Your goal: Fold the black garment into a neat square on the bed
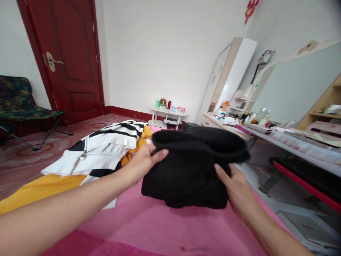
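A black garment (183, 174), folded over on itself, is held up between my two hands above a pink bedspread (170, 227). My left hand (149, 160) grips its left side, thumb on the near face and fingers behind. On the right side my right hand (230, 179) pinches the cloth the same way. The garment's upper fold gapes toward the right. Behind it lies more black fabric with small shiny studs (189, 128); whether it is the same piece I cannot tell. Left of my left hand are a black-and-white striped garment (106, 149) and yellow cloth (53, 183).
A dressing table (282, 140) crowded with bottles runs along the right, with a red-edged black bench (306, 181) below. At the back stands a small white table (166, 111). A folding chair (23, 103) sits left, near the dark red door (71, 64).
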Demonstrator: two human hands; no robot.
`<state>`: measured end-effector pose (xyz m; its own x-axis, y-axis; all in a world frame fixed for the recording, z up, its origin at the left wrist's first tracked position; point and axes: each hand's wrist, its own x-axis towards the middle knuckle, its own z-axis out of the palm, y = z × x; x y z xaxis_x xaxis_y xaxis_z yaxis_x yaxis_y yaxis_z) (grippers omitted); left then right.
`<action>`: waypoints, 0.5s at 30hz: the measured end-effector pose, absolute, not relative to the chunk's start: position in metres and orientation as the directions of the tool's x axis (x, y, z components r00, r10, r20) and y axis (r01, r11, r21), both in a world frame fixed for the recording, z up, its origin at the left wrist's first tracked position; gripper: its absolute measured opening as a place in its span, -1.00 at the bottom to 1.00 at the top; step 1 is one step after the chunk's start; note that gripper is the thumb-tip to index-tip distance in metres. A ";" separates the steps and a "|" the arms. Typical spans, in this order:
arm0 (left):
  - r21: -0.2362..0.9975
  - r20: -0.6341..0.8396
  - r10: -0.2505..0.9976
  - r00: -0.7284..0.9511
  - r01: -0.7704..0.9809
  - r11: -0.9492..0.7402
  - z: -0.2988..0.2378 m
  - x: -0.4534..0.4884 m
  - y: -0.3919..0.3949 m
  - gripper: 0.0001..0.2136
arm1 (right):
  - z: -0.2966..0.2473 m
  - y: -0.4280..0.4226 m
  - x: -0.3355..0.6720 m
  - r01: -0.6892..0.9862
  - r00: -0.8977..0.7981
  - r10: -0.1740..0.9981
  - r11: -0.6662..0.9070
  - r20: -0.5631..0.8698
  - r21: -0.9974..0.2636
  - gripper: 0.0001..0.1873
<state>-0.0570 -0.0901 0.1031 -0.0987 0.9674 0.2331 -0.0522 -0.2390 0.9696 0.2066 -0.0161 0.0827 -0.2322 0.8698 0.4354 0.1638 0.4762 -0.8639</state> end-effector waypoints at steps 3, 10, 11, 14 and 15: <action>0.976 0.218 0.955 -0.199 0.024 -0.217 0.108 -0.069 -0.019 -0.71 | 0.099 0.032 0.172 0.091 -0.132 0.885 0.460 0.447 -0.883 -0.53; 0.666 0.236 0.850 -0.470 0.715 0.211 0.037 -0.088 0.100 -0.77 | 0.022 0.150 0.152 0.655 -0.045 0.934 0.296 0.355 -0.695 -0.62; 0.655 0.223 0.844 -0.488 0.716 0.241 0.024 -0.088 0.105 -0.77 | 0.009 0.157 0.154 0.715 -0.028 0.943 0.252 0.332 -0.652 -0.61; 0.605 0.207 0.827 -0.523 0.732 0.312 -0.005 -0.090 0.114 -0.72 | -0.013 0.165 0.157 0.793 -0.007 0.948 0.199 0.318 -0.576 -0.55; 0.591 0.211 0.824 -0.526 0.740 0.321 -0.010 -0.091 0.116 -0.69 | -0.016 0.166 0.158 0.807 -0.016 0.949 0.199 0.316 -0.556 -0.53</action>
<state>-0.0908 0.1157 -0.0104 -0.5255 0.8242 0.2110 0.7402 0.3206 0.5910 0.1580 0.1660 -0.0158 -0.0163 0.9485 0.3163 0.8071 0.1992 -0.5558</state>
